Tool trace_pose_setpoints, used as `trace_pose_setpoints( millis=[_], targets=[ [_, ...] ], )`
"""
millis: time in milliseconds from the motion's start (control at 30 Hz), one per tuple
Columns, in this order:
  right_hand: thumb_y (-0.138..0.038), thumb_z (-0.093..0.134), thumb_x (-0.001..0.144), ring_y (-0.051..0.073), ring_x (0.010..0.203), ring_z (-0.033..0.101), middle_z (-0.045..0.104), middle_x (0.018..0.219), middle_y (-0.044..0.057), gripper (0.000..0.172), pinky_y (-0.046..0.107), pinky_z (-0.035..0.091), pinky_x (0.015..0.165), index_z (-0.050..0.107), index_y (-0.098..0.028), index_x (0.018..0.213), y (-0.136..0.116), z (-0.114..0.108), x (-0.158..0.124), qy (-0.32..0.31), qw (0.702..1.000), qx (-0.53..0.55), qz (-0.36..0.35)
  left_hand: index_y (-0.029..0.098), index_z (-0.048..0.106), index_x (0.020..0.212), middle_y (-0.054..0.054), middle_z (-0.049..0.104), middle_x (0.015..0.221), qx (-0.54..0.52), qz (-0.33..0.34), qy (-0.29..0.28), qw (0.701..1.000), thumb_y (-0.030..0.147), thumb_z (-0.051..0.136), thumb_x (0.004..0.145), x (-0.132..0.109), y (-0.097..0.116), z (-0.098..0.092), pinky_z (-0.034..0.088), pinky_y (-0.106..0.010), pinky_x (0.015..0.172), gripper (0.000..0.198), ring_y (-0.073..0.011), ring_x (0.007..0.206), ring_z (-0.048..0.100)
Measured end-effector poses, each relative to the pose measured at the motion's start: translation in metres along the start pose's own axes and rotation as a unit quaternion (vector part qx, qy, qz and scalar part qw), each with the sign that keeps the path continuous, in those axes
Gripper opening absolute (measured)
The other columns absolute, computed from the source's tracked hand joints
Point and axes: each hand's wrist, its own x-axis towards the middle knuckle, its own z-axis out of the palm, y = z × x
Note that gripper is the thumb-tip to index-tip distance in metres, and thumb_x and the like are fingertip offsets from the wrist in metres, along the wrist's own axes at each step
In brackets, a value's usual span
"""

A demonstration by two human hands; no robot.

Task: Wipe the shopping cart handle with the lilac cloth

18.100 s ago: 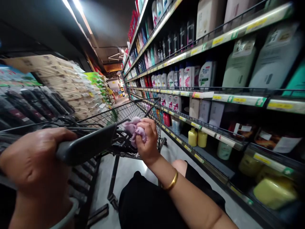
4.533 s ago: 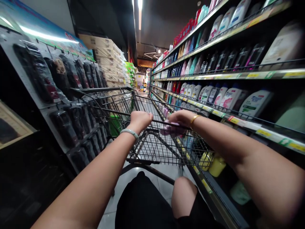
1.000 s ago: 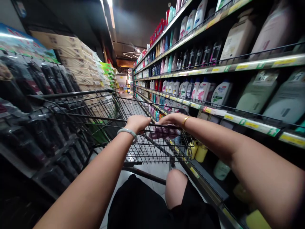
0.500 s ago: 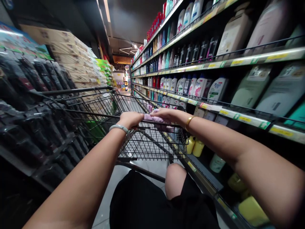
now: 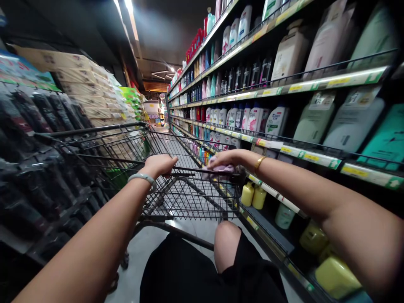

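A black wire shopping cart stands in front of me in a store aisle. My left hand, with a pale bangle on the wrist, is closed round the cart's handle bar. My right hand, with a gold bangle on the wrist, rests on the right part of the same bar and presses a crumpled purple cloth against it. The cart basket looks empty from here.
Shelves of shampoo and soap bottles run along the right, with yellow bottles low down. Hanging dark packets and stacked cartons line the left. The grey floor of the aisle leads straight ahead.
The cart and both hands have shifted a little to the left and down in view as I move along the aisle. Both hands keep their grip on the bar.
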Motion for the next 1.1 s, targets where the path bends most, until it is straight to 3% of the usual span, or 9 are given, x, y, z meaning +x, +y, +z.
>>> trace_pose_setpoints(
  millis=[67, 167, 300, 433, 600, 733, 833, 933, 1100],
  targets=[
    [-0.045, 0.079, 0.083, 0.009, 0.056, 0.055, 0.068, 0.076, -0.001, 0.028, 0.022, 0.046, 0.054, 0.072, -0.020, 0.092, -0.005, -0.008, -0.002, -0.058, 0.996, 0.058, -0.035, 0.024, 0.071, 0.053, -0.013, 0.077, 0.075, 0.007, 0.002, 0.012, 1.000, 0.053, 0.023, 0.098, 0.001, -0.003, 0.001, 0.048, -0.037, 0.077, 0.072, -0.0268, 0.075, 0.070],
    [-0.049, 0.081, 0.080, 0.009, 0.060, 0.051, 0.066, 0.076, -0.001, 0.033, 0.022, 0.041, 0.055, 0.073, -0.019, 0.090, 0.002, -0.017, -0.015, -0.066, 0.997, 0.014, -0.048, 0.024, 0.072, 0.055, -0.013, 0.077, 0.076, 0.018, 0.007, 0.029, 0.999, 0.053, 0.022, 0.098, 0.004, -0.008, 0.003, 0.047, -0.036, 0.076, 0.072, -0.0269, 0.076, 0.070],
    [-0.059, 0.070, 0.087, 0.012, 0.067, 0.053, 0.068, 0.082, 0.001, 0.040, 0.024, 0.040, 0.061, 0.074, -0.021, 0.100, 0.024, -0.009, -0.035, 0.032, 0.995, -0.061, -0.066, 0.023, 0.072, 0.057, -0.013, 0.076, 0.075, 0.022, 0.009, 0.044, 0.999, 0.054, 0.025, 0.097, 0.014, -0.015, 0.006, 0.046, -0.037, 0.073, 0.070, -0.0279, 0.075, 0.069],
    [-0.058, 0.058, 0.095, 0.017, 0.080, 0.059, 0.072, 0.091, 0.004, 0.039, 0.027, 0.038, 0.069, 0.071, -0.022, 0.091, 0.030, 0.018, -0.035, 0.177, 0.954, -0.193, -0.149, 0.022, 0.069, 0.057, -0.014, 0.075, 0.076, 0.027, 0.017, 0.078, 0.996, 0.054, 0.021, 0.099, 0.020, -0.023, 0.010, 0.046, -0.038, 0.076, 0.071, -0.0294, 0.079, 0.070],
    [-0.059, 0.050, 0.096, 0.018, 0.079, 0.060, 0.073, 0.089, 0.004, 0.043, 0.027, 0.034, 0.066, 0.069, -0.023, 0.086, 0.014, 0.038, -0.016, 0.201, 0.951, -0.210, -0.105, 0.020, 0.070, 0.075, -0.016, 0.077, 0.088, 0.041, 0.050, 0.146, 0.987, 0.041, 0.032, 0.100, 0.015, -0.031, 0.006, 0.043, -0.043, 0.099, 0.050, -0.0282, 0.095, 0.071],
    [-0.059, 0.052, 0.095, 0.018, 0.079, 0.059, 0.074, 0.092, 0.003, 0.040, 0.027, 0.032, 0.064, 0.069, -0.024, 0.086, -0.002, 0.048, -0.002, 0.218, 0.949, -0.206, -0.094, 0.021, 0.070, 0.088, -0.014, 0.078, 0.100, 0.032, 0.083, 0.192, 0.977, 0.045, 0.032, 0.102, 0.002, -0.007, 0.006, 0.039, -0.044, 0.107, 0.047, -0.0263, 0.098, 0.070],
    [-0.061, 0.053, 0.093, 0.017, 0.074, 0.057, 0.071, 0.083, 0.003, 0.042, 0.028, 0.032, 0.062, 0.066, -0.023, 0.080, -0.011, 0.058, 0.009, 0.196, 0.953, -0.209, -0.104, 0.024, 0.070, 0.094, -0.010, 0.078, 0.099, 0.003, 0.116, 0.208, 0.971, 0.051, 0.022, 0.107, -0.010, 0.029, 0.019, 0.046, -0.035, 0.088, 0.057, -0.0233, 0.094, 0.070],
    [-0.050, 0.058, 0.091, 0.017, 0.074, 0.057, 0.072, 0.084, 0.003, 0.031, 0.028, 0.035, 0.064, 0.068, -0.022, 0.084, -0.015, 0.065, 0.021, 0.146, 0.954, -0.210, -0.155, 0.024, 0.071, 0.100, -0.009, 0.078, 0.099, -0.022, 0.143, 0.219, 0.965, 0.049, 0.021, 0.109, -0.023, 0.058, 0.040, 0.045, -0.034, 0.085, 0.057, -0.0226, 0.092, 0.070],
    [-0.031, 0.062, 0.088, 0.015, 0.079, 0.059, 0.073, 0.094, 0.002, 0.019, 0.025, 0.041, 0.072, 0.073, -0.021, 0.099, -0.021, 0.055, 0.047, 0.041, 0.957, -0.215, -0.193, 0.019, 0.067, 0.128, -0.013, 0.077, 0.108, -0.050, 0.145, 0.244, 0.958, 0.049, 0.022, 0.110, -0.032, 0.057, 0.067, 0.041, -0.038, 0.094, 0.057, -0.0261, 0.102, 0.067]
  ],
)
